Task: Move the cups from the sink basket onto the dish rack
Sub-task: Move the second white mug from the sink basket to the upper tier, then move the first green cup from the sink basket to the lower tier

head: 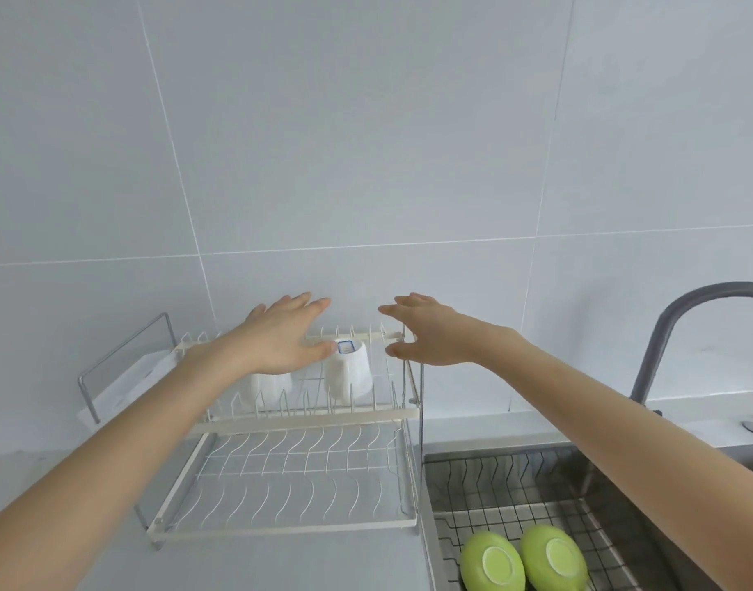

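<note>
Two white cups stand upside down on the upper tier of the cream wire dish rack (306, 420). One cup (350, 373) is in plain view with a blue-edged label on its base; the other cup (270, 388) is half hidden under my left hand. My left hand (281, 334) hovers over that cup with fingers spread, holding nothing. My right hand (425, 330) is open above the rack's right end, fingers apart and empty. The wire sink basket (515, 496) at lower right holds no cups that I can see.
Two green bowls (492, 567) (553, 558) lie upside down in the sink basket. A grey faucet (681, 334) arches over the sink at right. The rack's lower tier (298, 484) holds nothing. A white tray (123, 381) with a metal rail sits left of the rack, against the tiled wall.
</note>
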{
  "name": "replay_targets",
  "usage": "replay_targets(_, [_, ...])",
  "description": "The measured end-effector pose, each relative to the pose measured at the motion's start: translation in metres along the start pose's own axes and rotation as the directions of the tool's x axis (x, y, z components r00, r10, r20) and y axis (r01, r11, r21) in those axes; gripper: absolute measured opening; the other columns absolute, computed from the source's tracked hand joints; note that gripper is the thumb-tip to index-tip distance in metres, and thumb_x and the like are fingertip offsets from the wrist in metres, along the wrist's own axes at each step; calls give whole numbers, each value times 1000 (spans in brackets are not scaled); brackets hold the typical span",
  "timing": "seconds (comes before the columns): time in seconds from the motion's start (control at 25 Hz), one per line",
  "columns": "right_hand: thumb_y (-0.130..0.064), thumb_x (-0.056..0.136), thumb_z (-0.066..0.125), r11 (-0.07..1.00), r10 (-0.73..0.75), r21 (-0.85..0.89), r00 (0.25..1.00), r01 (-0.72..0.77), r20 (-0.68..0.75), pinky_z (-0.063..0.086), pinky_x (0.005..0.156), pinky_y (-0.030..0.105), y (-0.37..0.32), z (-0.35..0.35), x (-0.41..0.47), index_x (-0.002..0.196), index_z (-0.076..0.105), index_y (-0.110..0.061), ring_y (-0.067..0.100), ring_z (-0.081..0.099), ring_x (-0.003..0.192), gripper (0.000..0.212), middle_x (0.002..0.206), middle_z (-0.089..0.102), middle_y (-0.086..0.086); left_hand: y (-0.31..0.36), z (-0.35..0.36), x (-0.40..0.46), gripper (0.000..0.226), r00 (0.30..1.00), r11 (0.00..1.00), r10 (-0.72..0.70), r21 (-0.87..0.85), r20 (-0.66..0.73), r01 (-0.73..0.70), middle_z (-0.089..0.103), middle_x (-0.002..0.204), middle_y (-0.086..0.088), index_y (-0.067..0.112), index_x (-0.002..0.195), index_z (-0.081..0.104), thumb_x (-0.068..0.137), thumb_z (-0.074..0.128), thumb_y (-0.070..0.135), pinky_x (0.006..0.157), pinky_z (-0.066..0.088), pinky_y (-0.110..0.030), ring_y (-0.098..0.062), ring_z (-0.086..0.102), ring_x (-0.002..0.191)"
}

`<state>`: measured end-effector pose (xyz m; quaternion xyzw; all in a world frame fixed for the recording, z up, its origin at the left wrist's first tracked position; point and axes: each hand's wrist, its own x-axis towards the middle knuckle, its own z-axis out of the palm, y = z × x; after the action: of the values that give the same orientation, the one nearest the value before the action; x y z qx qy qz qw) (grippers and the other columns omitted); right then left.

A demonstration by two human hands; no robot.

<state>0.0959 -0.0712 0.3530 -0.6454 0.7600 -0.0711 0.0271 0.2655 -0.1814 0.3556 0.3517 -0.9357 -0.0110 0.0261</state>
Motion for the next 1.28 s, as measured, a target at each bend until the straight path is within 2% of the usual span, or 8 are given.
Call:
replay_targets(0.44, [-36, 92, 49, 997, 77, -6, 994, -76, 83, 9, 119, 39, 117, 7, -75, 149, 12, -23, 25, 1, 148, 69, 160, 5, 10, 140, 25, 18, 71, 996, 997, 69, -39, 52, -67, -2, 158, -6, 24, 146, 1, 90, 39, 46, 119, 4, -43, -23, -2, 146])
replay_targets(0.92, [-34, 91, 50, 992, 110, 28, 966, -120, 235, 12, 120, 42, 236, 65, -134, 149, 13, -21, 26, 6, 147, 70, 159, 8, 11, 252, 123, 45, 70, 978, 995, 69, -79, 197, -54, -2, 158, -7, 23, 146, 0, 91, 37, 46, 119, 3, -44, -26, -3, 146])
replay_targets(1.12, [-32, 92, 50, 983, 115, 107, 953, -150, 280, 13, 118, 40, 266, 92, -147, 148, 16, -18, 27, 9, 146, 67, 158, 14, 12, 280, 155, 49, 72, 968, 980, 80, -199, 237, -32, 2, 158, -8, 19, 146, 2, 91, 40, 44, 120, 9, -40, -24, 2, 146])
replay_targets(1.28, [-31, 92, 49, 950, 128, 239, 950, -199, 284, 22, 116, 38, 284, 115, -148, 147, 20, -15, 25, 20, 144, 64, 155, 23, 11, 292, 181, 53, 72, 967, 926, 94, -376, 239, 3, 10, 158, -5, 16, 146, 6, 90, 44, 42, 118, 15, -34, -18, 12, 145])
